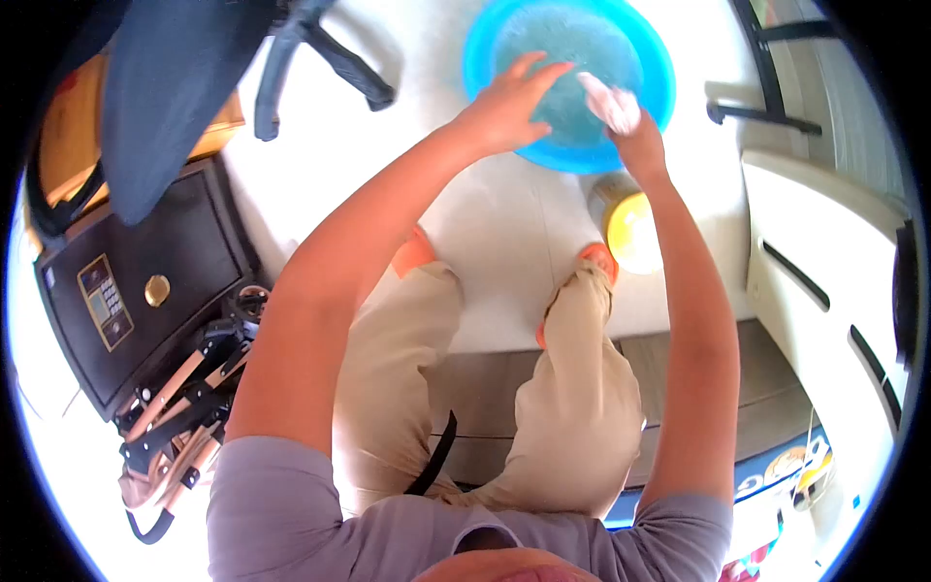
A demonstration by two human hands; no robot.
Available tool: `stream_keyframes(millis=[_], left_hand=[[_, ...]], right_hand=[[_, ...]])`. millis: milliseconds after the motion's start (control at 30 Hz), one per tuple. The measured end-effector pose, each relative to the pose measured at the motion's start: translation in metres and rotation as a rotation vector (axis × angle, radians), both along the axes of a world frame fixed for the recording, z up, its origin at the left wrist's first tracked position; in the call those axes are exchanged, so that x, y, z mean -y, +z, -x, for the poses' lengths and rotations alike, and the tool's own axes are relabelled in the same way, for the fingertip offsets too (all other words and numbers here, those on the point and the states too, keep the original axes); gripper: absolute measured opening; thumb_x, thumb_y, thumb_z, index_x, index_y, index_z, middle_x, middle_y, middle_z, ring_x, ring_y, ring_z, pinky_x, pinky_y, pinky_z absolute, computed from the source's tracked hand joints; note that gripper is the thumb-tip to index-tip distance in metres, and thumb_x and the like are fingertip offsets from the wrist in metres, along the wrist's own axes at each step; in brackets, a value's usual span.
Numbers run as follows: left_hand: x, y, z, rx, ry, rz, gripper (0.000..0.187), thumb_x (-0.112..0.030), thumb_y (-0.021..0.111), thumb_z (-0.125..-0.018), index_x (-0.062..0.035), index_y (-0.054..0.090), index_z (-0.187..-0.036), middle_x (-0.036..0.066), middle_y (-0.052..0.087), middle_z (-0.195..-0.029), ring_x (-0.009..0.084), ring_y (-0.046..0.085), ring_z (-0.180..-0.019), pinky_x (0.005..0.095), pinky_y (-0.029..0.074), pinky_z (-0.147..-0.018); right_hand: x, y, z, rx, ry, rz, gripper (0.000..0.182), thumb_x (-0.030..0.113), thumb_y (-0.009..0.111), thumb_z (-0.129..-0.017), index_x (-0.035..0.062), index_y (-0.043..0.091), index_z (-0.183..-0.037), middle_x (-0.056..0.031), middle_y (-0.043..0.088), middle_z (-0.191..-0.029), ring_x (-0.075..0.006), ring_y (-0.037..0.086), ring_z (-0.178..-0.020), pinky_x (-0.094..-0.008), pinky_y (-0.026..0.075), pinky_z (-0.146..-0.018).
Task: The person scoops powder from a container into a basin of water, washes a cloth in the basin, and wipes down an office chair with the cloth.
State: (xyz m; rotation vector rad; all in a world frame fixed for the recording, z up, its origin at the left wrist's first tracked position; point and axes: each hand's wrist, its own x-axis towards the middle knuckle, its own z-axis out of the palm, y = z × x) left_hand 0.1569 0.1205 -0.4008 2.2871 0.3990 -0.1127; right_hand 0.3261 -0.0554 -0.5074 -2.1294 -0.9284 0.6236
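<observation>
A round blue basin of cloudy, bubbly water stands on the floor at the top. Over its left part is my left hand, fingers spread and holding nothing. At the basin's lower right edge, my right hand grips a wet, pale pinkish cloth, which hangs over the water. Just below the basin, close to my right forearm, is a can with a yellow lid.
A black safe and a folded frame are at the left, under a dark chair. White drawers stand at the right. A black metal stand leg is at the upper right.
</observation>
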Motion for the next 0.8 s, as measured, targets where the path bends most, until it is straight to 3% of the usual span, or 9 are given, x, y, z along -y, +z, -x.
stream_keyframes(millis=[100, 233, 400, 433, 500, 600, 700, 733, 800], left_hand=[[-0.04, 0.045, 0.061, 0.124, 0.261, -0.01, 0.079, -0.015, 0.07, -0.075, -0.0119, 0.026, -0.141, 0.016, 0.023, -0.144, 0.0313, 0.028, -0.132, 0.0417, 0.03, -0.107], [-0.069, 0.121, 0.161, 0.278, 1.108, 0.746, 0.08, -0.029, 0.069, -0.081, -0.0163, 0.02, -0.143, 0.012, 0.019, -0.146, 0.029, 0.032, -0.13, 0.0526, 0.028, -0.106], [-0.139, 0.196, 0.247, 1.06, 1.252, 1.236, 0.1, -0.059, 0.061, -0.078, -0.0021, 0.012, -0.143, 0.016, 0.023, -0.146, 0.0336, 0.024, -0.136, 0.0568, 0.018, -0.11], [-0.143, 0.216, 0.246, 1.057, 1.443, 1.357, 0.092, -0.053, 0.065, -0.078, -0.0058, 0.02, -0.142, 0.017, 0.027, -0.144, 0.0377, 0.029, -0.131, 0.0552, 0.027, -0.107], [-0.175, 0.186, 0.255, 0.941, 1.576, 1.051, 0.071, -0.037, 0.069, -0.08, -0.0051, 0.036, -0.135, 0.015, 0.038, -0.138, 0.0369, 0.039, -0.124, 0.0571, 0.034, -0.102], [-0.193, 0.16, 0.262, 1.03, 1.607, 1.107, 0.045, -0.019, 0.069, -0.08, -0.0055, 0.051, -0.12, 0.013, 0.053, -0.124, 0.033, 0.05, -0.113, 0.055, 0.043, -0.094], [-0.185, 0.155, 0.259, 0.999, 1.608, 1.145, 0.041, -0.014, 0.068, -0.081, -0.0047, 0.053, -0.117, 0.012, 0.055, -0.12, 0.0311, 0.053, -0.11, 0.0512, 0.045, -0.093], [-0.18, 0.15, 0.259, 1.005, 1.626, 1.136, 0.039, -0.012, 0.068, -0.081, -0.0037, 0.054, -0.116, 0.012, 0.056, -0.118, 0.0301, 0.054, -0.108, 0.0495, 0.046, -0.091], [-0.165, 0.141, 0.256, 1.062, 1.61, 1.175, 0.041, -0.01, 0.072, -0.077, -0.0029, 0.054, -0.113, 0.013, 0.057, -0.115, 0.0293, 0.058, -0.1, 0.0473, 0.05, -0.083]], right_hand=[[0.01, 0.06, 0.033, -0.505, -0.282, 0.08, 0.041, 0.021, 0.072, -0.077, 0.0034, 0.055, -0.11, -0.0063, 0.058, -0.077, -0.0126, 0.051, -0.05, -0.0284, 0.042, -0.042], [0.017, 0.103, 0.062, -0.674, -0.367, -0.057, 0.057, 0.025, 0.071, -0.079, 0.0027, 0.043, -0.124, -0.0049, 0.055, -0.094, -0.0124, 0.054, -0.068, -0.024, 0.043, -0.041], [0.021, 0.166, 0.072, -0.736, -0.26, -0.118, 0.063, 0.036, 0.06, -0.087, 0.0057, 0.033, -0.136, -0.0083, 0.053, -0.113, -0.0173, 0.057, -0.093, -0.0287, 0.05, -0.067], [0.023, 0.173, 0.071, -0.772, -0.236, -0.141, 0.062, 0.038, 0.058, -0.088, 0.0058, 0.033, -0.135, -0.0087, 0.053, -0.115, -0.018, 0.056, -0.096, -0.03, 0.05, -0.07], [0.025, 0.185, 0.071, -0.736, -0.176, -0.197, 0.06, 0.047, 0.048, -0.091, 0.0085, 0.035, -0.136, -0.0085, 0.05, -0.124, -0.0196, 0.052, -0.108, -0.0353, 0.047, -0.084], [0.028, 0.234, 0.079, -0.844, -0.168, -0.177, 0.063, 0.053, 0.042, -0.091, 0.0108, 0.035, -0.138, -0.0078, 0.046, -0.132, -0.0222, 0.047, -0.117, -0.0397, 0.041, -0.093], [0.029, 0.275, 0.089, -0.834, -0.106, -0.171, 0.07, 0.059, 0.039, -0.09, 0.0114, 0.031, -0.141, -0.0089, 0.038, -0.14, -0.0251, 0.037, -0.128, -0.0459, 0.029, -0.102], [0.026, 0.297, 0.1, -0.764, -0.143, -0.132, 0.072, 0.063, 0.039, -0.087, 0.0094, 0.039, -0.136, -0.0064, 0.049, -0.129, -0.0213, 0.05, -0.113, -0.0399, 0.032, -0.1], [0.015, 0.301, 0.111, -0.742, -0.224, -0.107, 0.074, 0.065, 0.039, -0.087, 0.0103, 0.038, -0.137, -0.0068, 0.047, -0.131, -0.0222, 0.048, -0.116, -0.0412, 0.028, -0.103]])
